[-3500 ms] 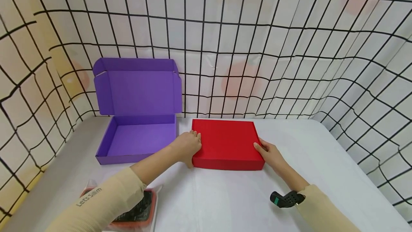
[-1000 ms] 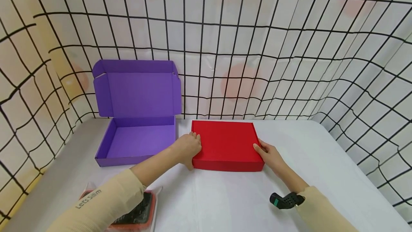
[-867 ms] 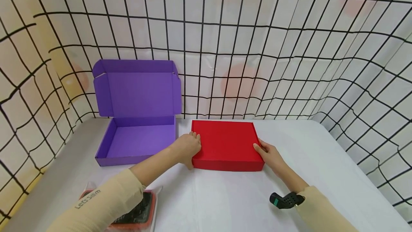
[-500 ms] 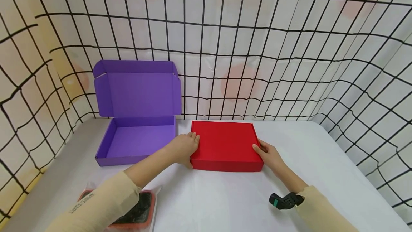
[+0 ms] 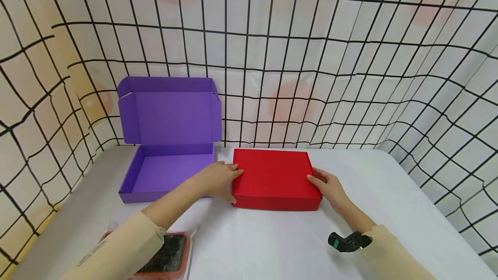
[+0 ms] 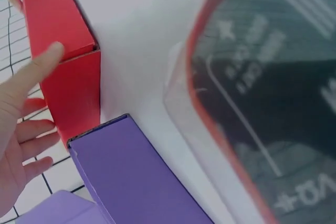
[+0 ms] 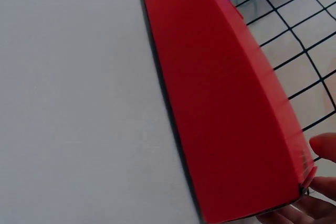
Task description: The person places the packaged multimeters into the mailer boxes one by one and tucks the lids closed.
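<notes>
A closed red cardboard box (image 5: 274,174) lies flat on the white table. My left hand (image 5: 218,180) is at its left side, fingers loosely spread by the edge. In the left wrist view the thumb (image 6: 50,59) touches the box near a corner, while the other fingers (image 6: 37,132) extend beside the side wall. On the right side, my right hand (image 5: 327,185) holds the box with its thumb over the top edge and its fingers along the side, partly hidden. An open purple box (image 5: 169,118), lid upright, stands left of the red one, with nothing inside its visible part.
A black device with an orange-red rim (image 5: 171,254), in a clear plastic bag, lies front left, partly under the left forearm. White V and Ω marks show on it in the left wrist view. Black wire grid (image 5: 256,72) surrounds the table (image 5: 272,245) at back and sides.
My left hand has loosened and shifted slightly left, its fingers now spread at the red box's edge. The right hand and both boxes stay in place; the head view has tilted slightly.
</notes>
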A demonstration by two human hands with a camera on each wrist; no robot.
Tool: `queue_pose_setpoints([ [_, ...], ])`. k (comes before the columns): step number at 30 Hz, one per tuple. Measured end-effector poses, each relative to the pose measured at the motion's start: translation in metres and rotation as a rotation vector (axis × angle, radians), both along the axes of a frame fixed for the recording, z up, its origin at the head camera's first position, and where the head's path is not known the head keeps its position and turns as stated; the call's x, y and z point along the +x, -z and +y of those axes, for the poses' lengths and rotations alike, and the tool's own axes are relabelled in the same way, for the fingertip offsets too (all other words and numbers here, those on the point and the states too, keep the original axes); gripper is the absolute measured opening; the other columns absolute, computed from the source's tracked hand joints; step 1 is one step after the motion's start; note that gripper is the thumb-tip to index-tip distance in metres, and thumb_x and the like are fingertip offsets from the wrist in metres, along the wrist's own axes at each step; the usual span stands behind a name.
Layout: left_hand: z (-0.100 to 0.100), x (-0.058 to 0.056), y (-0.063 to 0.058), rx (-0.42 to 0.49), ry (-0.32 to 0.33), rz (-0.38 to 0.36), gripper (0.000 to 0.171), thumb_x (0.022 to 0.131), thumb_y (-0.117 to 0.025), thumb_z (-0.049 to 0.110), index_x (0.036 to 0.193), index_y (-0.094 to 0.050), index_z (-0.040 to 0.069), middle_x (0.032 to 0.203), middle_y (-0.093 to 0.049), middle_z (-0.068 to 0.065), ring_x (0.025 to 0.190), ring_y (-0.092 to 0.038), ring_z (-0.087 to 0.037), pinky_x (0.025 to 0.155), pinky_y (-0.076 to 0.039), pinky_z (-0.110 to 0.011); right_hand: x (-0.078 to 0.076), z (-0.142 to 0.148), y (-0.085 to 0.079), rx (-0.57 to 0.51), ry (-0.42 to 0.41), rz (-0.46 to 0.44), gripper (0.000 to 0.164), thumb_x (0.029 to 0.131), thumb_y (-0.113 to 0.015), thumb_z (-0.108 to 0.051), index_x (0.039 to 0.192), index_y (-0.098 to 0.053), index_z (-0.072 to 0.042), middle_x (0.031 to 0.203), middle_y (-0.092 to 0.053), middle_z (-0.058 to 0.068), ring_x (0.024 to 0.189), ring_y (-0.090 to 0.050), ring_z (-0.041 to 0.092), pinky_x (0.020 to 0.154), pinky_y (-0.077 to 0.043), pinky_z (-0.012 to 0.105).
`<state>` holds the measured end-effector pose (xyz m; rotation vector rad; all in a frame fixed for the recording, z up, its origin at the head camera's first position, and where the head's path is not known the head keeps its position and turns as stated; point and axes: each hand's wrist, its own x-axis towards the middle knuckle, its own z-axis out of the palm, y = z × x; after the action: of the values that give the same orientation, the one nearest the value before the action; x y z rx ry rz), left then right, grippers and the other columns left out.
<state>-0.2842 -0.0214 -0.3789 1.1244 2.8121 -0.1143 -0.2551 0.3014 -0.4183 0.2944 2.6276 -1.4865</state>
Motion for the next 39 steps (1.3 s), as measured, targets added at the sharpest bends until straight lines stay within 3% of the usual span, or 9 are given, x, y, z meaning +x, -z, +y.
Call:
queue_pose_setpoints([
  [8,-0.015,-0.003,-0.013,0.150,0.010,-0.011,0.071,0.075,-0.069,0.054,0.130,-0.054,0.013,0.130,-0.056,-0.005,0.125,-0.047,-0.021,0.108,-0.028,-0.045,-0.009,-0.005,-0.030,-0.098,0.056,0.083,0.056,0.098,-0.043,-0.028,0.143,-0.027,0.000,0.141,-0.037,0.024,0.125,-0.042,0.036,0.097,-0.040,0.040],
  [15,-0.022,-0.002,-0.029,0.203,0.021,0.033,0.071,0.075,-0.068,0.053,0.131,-0.053,0.013,0.131,-0.054,-0.009,0.123,-0.047,-0.025,0.106,-0.031,-0.043,-0.015,-0.013,-0.048,-0.140,0.069,0.118,0.055,0.098,-0.042,-0.030,0.143,-0.029,0.000,0.141,-0.038,0.023,0.124,-0.044,0.035,0.098,-0.040,0.040],
  [24,-0.030,0.005,-0.024,0.212,0.038,0.011,0.067,0.075,-0.070,0.051,0.127,-0.057,0.011,0.127,-0.058,-0.009,0.120,-0.051,-0.026,0.102,-0.036,-0.046,-0.018,-0.038,-0.043,-0.104,0.048,0.072,0.054,0.097,-0.046,-0.030,0.140,-0.035,-0.001,0.136,-0.043,0.022,0.119,-0.049,0.033,0.096,-0.042,0.037],
  [32,-0.058,0.018,-0.016,0.256,0.041,0.048,0.063,0.075,-0.069,0.050,0.125,-0.059,0.012,0.124,-0.059,-0.011,0.116,-0.054,-0.027,0.101,-0.037,-0.046,-0.025,-0.083,-0.034,-0.035,-0.024,0.112,0.044,0.095,-0.051,-0.026,0.133,-0.048,-0.005,0.128,-0.053,0.018,0.109,-0.056,0.030,0.094,-0.046,0.036],
  [39,-0.086,0.030,-0.016,0.331,-0.014,0.022,0.066,0.075,-0.069,0.052,0.125,-0.058,0.011,0.125,-0.059,-0.008,0.115,-0.054,-0.028,0.095,-0.042,-0.047,-0.029,-0.133,-0.035,-0.002,-0.086,0.127,0.042,0.091,-0.057,-0.026,0.130,-0.053,-0.010,0.122,-0.058,0.012,0.104,-0.059,0.026,0.090,-0.049,0.037],
])
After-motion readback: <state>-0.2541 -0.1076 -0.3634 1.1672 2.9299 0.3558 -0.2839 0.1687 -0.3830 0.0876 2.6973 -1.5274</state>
